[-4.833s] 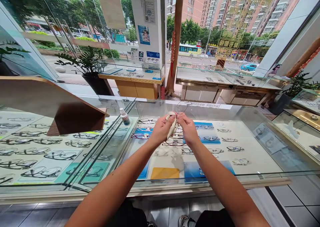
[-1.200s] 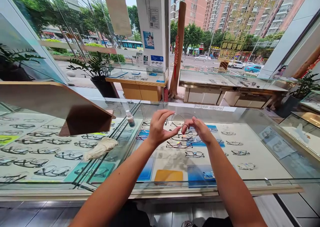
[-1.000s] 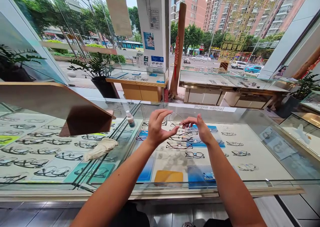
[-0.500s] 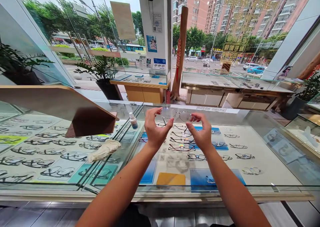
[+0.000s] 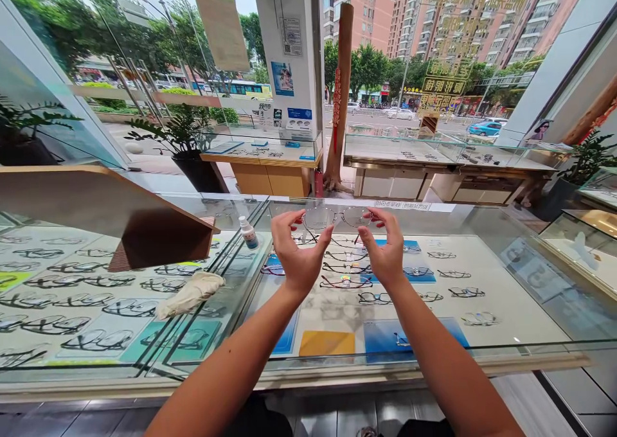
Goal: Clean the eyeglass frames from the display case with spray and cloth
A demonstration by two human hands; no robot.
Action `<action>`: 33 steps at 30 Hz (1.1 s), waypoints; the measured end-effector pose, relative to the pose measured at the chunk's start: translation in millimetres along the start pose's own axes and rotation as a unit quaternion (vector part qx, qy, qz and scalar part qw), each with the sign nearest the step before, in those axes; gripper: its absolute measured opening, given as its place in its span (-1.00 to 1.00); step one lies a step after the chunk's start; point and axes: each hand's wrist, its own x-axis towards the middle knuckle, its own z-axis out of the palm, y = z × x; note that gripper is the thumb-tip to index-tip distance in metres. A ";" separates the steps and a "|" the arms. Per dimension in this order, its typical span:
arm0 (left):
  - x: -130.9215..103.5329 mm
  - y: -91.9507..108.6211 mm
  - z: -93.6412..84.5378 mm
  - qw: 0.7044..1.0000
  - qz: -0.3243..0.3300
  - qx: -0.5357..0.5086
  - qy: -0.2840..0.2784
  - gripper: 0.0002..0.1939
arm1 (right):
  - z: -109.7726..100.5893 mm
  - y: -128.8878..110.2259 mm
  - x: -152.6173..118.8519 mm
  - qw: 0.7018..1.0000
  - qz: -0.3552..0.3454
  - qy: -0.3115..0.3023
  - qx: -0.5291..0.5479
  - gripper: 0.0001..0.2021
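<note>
A pair of thin-rimmed eyeglasses (image 5: 339, 217) is held up above the glass display case (image 5: 511, 244), lenses facing me. My left hand (image 5: 299, 250) pinches its left side between thumb and fingers. At the opposite side, my right hand (image 5: 385, 244) grips the frame near the hinge in the same way. Parts of the temples are hidden behind my hands. Beneath, inside the case, several other eyeglasses (image 5: 347, 283) lie in rows on a white base.
A small white spray bottle (image 5: 249, 233) and a crumpled cream cloth (image 5: 191, 294) rest on the glass top to the left. A wooden board (image 5: 96, 199) juts in from the left. An orange-yellow cloth (image 5: 327, 343) lies at the front. More showcases (image 5: 400, 148) stand by the window.
The whole scene has shifted slightly left as my head turned. Both hands still hold the eyeglasses, which now face me more squarely.
</note>
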 end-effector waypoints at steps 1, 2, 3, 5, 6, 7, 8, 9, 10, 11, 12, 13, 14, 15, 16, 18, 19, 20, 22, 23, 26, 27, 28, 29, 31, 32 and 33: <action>-1.0 1.0 0.1 1.000 -0.002 0.003 0.005 -0.50 | 0.3 0.4 0.2 1.000 0.005 -0.006 0.004 -0.62; -1.6 1.7 0.0 1.000 -0.001 0.006 0.008 -0.49 | 0.6 0.7 0.5 1.000 0.010 -0.011 0.008 -0.62; -1.9 2.3 -0.2 1.000 0.001 0.009 0.010 -0.48 | 0.9 1.1 0.6 1.000 0.015 -0.016 0.010 -0.62; -1.7 3.0 -1.0 1.000 0.007 0.018 0.014 -0.47 | 1.7 1.8 0.8 0.999 0.022 -0.021 0.012 -0.62; -1.3 3.2 -1.3 1.000 0.011 0.024 0.016 -0.46 | 2.3 2.2 0.7 0.999 0.026 -0.023 0.011 -0.62; -1.0 3.5 -1.6 0.999 0.016 0.028 0.020 -0.46 | 2.8 2.8 0.5 0.999 0.030 -0.025 0.011 -0.61; -0.6 3.7 -1.9 0.999 0.022 0.028 0.024 -0.46 | 3.4 3.4 0.2 0.999 0.035 -0.028 0.011 -0.61; -0.4 3.9 -2.0 0.999 0.028 0.025 0.027 -0.46 | 4.0 4.1 -0.1 0.999 0.038 -0.030 0.013 -0.61; -0.3 4.1 -2.1 0.999 0.034 0.020 0.030 -0.46 | 4.6 4.8 -0.4 0.998 0.041 -0.033 0.016 -0.61; -0.2 4.2 -2.2 0.999 0.039 0.015 0.032 -0.46 | 5.1 5.4 -0.7 0.998 0.043 -0.035 0.018 -0.61; -0.2 4.2 -2.2 0.998 0.042 0.014 0.034 -0.46 | 5.6 6.0 -0.9 0.998 0.045 -0.037 0.021 -0.61; -0.2 3.9 -2.1 0.998 0.041 0.016 0.035 -0.46 | 5.9 6.3 -1.2 0.998 0.046 -0.038 0.023 -0.61; -0.1 3.4 -2.0 0.998 0.038 0.023 0.034 -0.45 | 6.2 6.4 -1.4 0.998 0.047 -0.038 0.024 -0.61; -0.1 2.6 -1.8 0.998 0.033 0.031 0.031 -0.45 | 6.3 6.3 -1.5 0.998 0.047 -0.036 0.024 -0.61; 0.0 1.4 -1.4 0.999 0.027 0.038 0.027 -0.45 | 6.4 5.9 -1.7 0.998 0.045 -0.031 0.021 -0.61; 0.3 -1.4 -0.2 0.999 0.015 0.046 0.013 -0.46 | 6.2 4.8 -2.0 0.999 0.034 -0.012 0.010 -0.61; 0.4 -2.8 0.6 0.999 0.011 0.045 0.003 -0.47 | 6.1 4.2 -2.2 1.000 0.026 0.001 0.001 -0.61; 0.4 -4.2 1.5 0.999 0.007 0.041 -0.008 -0.48 | 5.9 3.7 -2.3 1.000 0.018 0.013 -0.009 -0.62; 0.2 -6.5 3.3 0.999 -0.004 0.030 -0.030 -0.50 | 5.4 3.1 -2.7 0.999 0.002 0.031 -0.029 -0.63; -0.1 -7.3 4.2 0.999 -0.009 0.026 -0.039 -0.50 | 5.2 3.0 -2.8 0.999 -0.004 0.035 -0.037 -0.63; -1.4 -8.9 6.3 0.998 -0.029 0.023 -0.055 -0.51 | 4.7 3.2 -3.0 0.998 -0.015 0.040 -0.055 -0.63; -2.0 -9.4 6.8 0.997 -0.035 0.023 -0.059 -0.51 | 4.6 3.1 -3.0 0.997 -0.017 0.041 -0.060 -0.63; -2.6 -9.9 7.2 0.997 -0.041 0.021 -0.062 -0.50 | 4.4 2.9 -2.8 0.997 -0.019 0.042 -0.065 -0.64; -3.2 -10.4 7.6 0.997 -0.048 0.019 -0.065 -0.50 | 4.3 2.6 -2.7 0.996 -0.022 0.045 -0.069 -0.64; -4.6 -11.7 8.2 0.996 -0.062 0.013 -0.070 -0.48 | 4.1 1.8 -2.3 0.996 -0.027 0.050 -0.074 -0.65; -5.2 -12.3 8.4 0.995 -0.068 0.010 -0.073 -0.47 | 3.9 1.4 -2.1 0.995 -0.030 0.052 -0.077 -0.65; -5.8 -12.8 8.6 0.994 -0.075 0.009 -0.075 -0.47 | 3.8 1.1 -1.9 0.995 -0.032 0.054 -0.080 -0.65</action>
